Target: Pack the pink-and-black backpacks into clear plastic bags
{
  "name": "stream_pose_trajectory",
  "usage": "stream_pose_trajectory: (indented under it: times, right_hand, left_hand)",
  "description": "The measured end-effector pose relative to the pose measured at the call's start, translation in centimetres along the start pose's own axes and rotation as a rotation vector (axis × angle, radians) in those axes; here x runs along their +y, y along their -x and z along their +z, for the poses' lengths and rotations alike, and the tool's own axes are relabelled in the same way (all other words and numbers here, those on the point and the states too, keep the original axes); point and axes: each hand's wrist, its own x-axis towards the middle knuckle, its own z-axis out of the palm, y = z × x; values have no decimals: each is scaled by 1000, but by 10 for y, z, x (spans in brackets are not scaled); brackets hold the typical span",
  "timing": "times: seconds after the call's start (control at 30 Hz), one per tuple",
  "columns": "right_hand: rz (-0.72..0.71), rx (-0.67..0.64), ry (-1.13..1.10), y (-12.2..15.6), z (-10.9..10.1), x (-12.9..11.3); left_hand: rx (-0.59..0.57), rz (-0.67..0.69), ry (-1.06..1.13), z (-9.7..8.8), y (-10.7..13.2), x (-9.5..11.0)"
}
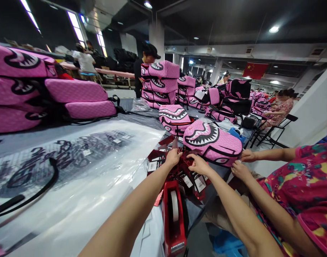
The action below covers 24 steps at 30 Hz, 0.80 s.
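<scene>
My left hand (174,157) is closed at the pile of dark red hang tags (187,181), its fingers pinched on a tag (175,144) that sticks up. Just to the right, my right hand (199,165) reaches over the same pile, index finger stretched out and thumb apart from it. Thin red strings lie tangled between the two hands. Some tags carry white barcode labels. Right behind the pile lies a pink backpack (227,144) with a shark-mouth print, and a second pink backpack (174,116) sits beyond it. A red tape dispenser (174,217) stands in front of the tags.
Clear plastic bags (104,157) cover the table at left. Stacked pink backpacks (16,89) rise at far left, with another stack (160,85) behind. A co-worker's hands (242,167) touch the near backpack at right. A blue stool (227,244) is below.
</scene>
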Motion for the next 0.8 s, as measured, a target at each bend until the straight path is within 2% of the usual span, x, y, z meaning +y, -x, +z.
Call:
stream_pose_trajectory:
  times: [0.13, 0.33, 0.47, 0.63, 0.8]
  right_hand:
    - [31, -3, 241, -4, 4, -18]
    - [162, 35, 360, -20, 8, -31]
    - [207, -19, 396, -28, 16, -38]
    - [213, 1, 419, -33, 29, -50]
    - [164, 5, 300, -32, 15, -46]
  left_hand:
    - [-25, 10, -8, -1, -2, -1]
    - [-37, 24, -10, -4, -1, -1]
    - [-34, 19, -13, -4, 0, -1]
    - [-29, 21, -4, -3, 3, -1]
    - [-21, 15, 10, -3, 4, -2]
